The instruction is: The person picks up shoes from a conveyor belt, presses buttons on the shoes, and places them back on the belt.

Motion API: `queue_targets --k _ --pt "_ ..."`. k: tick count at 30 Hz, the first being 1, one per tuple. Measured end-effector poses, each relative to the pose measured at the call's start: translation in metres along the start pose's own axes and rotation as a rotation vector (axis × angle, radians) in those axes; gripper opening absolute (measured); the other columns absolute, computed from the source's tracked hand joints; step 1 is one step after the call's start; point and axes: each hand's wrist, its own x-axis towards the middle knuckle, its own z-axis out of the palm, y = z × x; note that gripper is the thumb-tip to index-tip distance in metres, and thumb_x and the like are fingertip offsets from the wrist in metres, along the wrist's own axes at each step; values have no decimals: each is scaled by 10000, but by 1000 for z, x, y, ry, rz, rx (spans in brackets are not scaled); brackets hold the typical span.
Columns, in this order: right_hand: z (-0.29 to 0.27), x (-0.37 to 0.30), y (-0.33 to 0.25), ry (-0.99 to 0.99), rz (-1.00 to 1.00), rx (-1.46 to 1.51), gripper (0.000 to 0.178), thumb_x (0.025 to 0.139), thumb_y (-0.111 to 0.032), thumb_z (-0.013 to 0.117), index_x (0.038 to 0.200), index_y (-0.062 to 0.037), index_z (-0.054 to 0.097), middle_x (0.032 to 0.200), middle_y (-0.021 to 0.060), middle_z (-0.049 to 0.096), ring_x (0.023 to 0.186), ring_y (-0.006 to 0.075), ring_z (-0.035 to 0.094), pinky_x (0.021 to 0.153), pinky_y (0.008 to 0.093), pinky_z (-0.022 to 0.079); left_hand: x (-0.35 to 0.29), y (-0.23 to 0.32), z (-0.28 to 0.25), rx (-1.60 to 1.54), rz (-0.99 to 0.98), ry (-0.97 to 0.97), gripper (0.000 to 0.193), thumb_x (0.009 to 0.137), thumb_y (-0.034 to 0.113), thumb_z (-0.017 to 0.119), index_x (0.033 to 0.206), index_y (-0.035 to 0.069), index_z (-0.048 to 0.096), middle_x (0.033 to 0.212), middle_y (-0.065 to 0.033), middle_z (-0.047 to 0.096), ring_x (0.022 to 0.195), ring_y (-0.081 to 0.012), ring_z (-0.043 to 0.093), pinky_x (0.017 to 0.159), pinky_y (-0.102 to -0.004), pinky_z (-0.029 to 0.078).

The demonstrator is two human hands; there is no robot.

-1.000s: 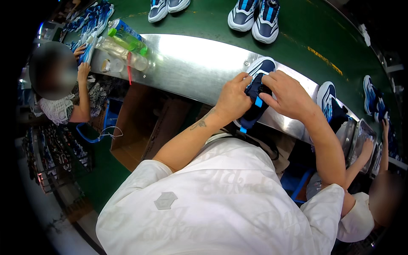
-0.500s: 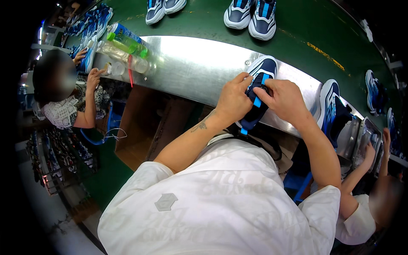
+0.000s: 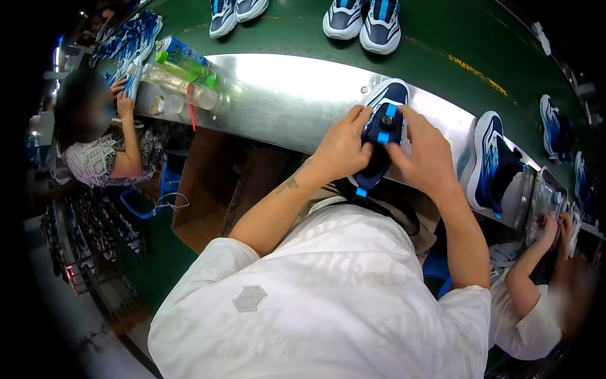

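My left hand (image 3: 341,146): fingers curled, gripping the left side of the blue sneaker (image 3: 380,140).
My right hand (image 3: 426,158): closed around its right side, thumb on top.
Sneaker: held over the steel bench (image 3: 278,101) edge.
Beyond: green conveyor belt (image 3: 303,28) carrying paired sneakers (image 3: 363,19).

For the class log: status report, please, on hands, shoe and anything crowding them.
Left hand and right hand both gripping the blue shoe. Shoe held over steel bench. Second shoe lies right, apart.

Both hands, left hand (image 3: 344,148) and right hand (image 3: 426,155), clasp a blue sneaker (image 3: 382,136) (tongue up) over the steel counter (image 3: 284,95).
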Motion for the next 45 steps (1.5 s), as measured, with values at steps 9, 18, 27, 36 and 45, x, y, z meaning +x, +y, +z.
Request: queue_targets --k 9,18,27,36,45 --pt "-95 -25 41 173 88 -2 542 896 -82 698 1423 -78 575 1224 176 654 1083 322 659 988 386 519 -6 -16 -23 -123 -84 89 395 792 -7 599 1184 -53 609 1165 -269 631 999 -506 627 865 -505 517" --pt "-173 -90 147 -112 269 -334 595 725 61 625 1304 -74 614 1287 191 612 1249 414 579 1071 426 472 -13 13 -61 112 -42 339 557 848 45 733 1373 -70 587 1404 -281 606 1352 -393 572 1136 -421 435" --pt "-89 -30 37 -10 173 -80 410 792 18 675 1178 -121 662 1181 129 611 998 403 674 860 447 562 -13 108 10 87 128 -1 667 903 271 745 1356 -156 506 1299 -350 588 1007 -484 689 872 -490 573" --pt "-49 -12 9 -211 -80 -131 332 748 3 688 1061 -101 726 1123 120 585 1076 349 613 910 435 536 -7 61 53 -14 -141 -30 263 932 159 572 1030 -85 576 945 -312 666 888 -511 650 804 -583 519" --pt "-56 -59 25 69 102 438 606 912 -23 602 1510 -49 506 1369 181 599 1222 337 597 1073 397 467 13 77 34 -90 -126 1 357 851 190 714 1048 -80 589 995 -302 662 956 -500 642 845 -542 507"
